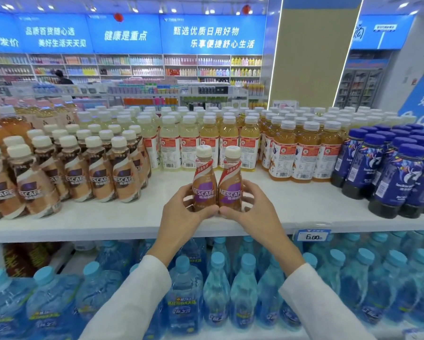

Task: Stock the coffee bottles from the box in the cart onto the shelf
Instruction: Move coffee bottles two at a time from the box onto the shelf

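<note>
Two brown Nescafe coffee bottles with cream caps stand upright side by side on the white shelf (137,217). My left hand (181,214) grips the left bottle (204,182) low on its body. My right hand (252,209) grips the right bottle (231,182) the same way. The two bottles touch each other, and my thumbs meet in front of their bases. The box and the cart are out of view.
Several Nescafe bottles (100,173) fill the shelf's left part. Yellow and amber drink bottles (228,141) stand behind, dark blue-capped bottles (387,173) at the right. Blue water bottles (215,290) fill the shelf below. A price tag (312,235) hangs on the shelf edge.
</note>
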{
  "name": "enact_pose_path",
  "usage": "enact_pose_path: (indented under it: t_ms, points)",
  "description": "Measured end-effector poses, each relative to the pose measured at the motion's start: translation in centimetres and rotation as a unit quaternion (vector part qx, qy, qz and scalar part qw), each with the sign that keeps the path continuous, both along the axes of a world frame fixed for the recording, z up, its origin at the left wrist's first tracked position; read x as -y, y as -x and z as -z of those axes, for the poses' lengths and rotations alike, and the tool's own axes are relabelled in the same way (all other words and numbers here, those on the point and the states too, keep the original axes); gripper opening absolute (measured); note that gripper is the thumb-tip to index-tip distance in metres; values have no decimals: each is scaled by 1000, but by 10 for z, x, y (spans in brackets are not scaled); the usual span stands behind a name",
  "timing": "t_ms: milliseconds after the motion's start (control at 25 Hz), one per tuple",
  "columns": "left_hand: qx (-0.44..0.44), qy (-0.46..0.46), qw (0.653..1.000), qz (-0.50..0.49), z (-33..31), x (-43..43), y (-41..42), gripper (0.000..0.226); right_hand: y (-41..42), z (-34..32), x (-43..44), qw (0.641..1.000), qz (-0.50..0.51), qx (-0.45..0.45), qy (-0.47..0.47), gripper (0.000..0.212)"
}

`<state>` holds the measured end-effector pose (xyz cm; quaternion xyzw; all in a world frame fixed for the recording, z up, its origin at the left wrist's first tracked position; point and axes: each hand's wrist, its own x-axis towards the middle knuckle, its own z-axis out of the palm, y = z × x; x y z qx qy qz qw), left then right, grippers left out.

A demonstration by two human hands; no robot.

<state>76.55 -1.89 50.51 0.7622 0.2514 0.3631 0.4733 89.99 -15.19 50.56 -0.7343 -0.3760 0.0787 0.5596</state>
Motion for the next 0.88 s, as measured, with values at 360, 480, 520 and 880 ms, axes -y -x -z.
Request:
enact_pose_path:
  t_ms: [360,480,520,880]
  points:
    - [-38,-28,996,-82,-13,-51,-25,50,-7,-8,-76,999,51,3,-13,51]
    - [-4,13,995,-101,-13,-83,-46,53,-26,-8,-122,998,58,-3,-13,52]
    - [-5,17,994,-107,-12,-93,-53,53,-32,-8,-134,998,65,-8,-16,51]
    - [18,-2,990,-137,4,-126,-82,47,-57,9,-174,997,78,9,-27,50]
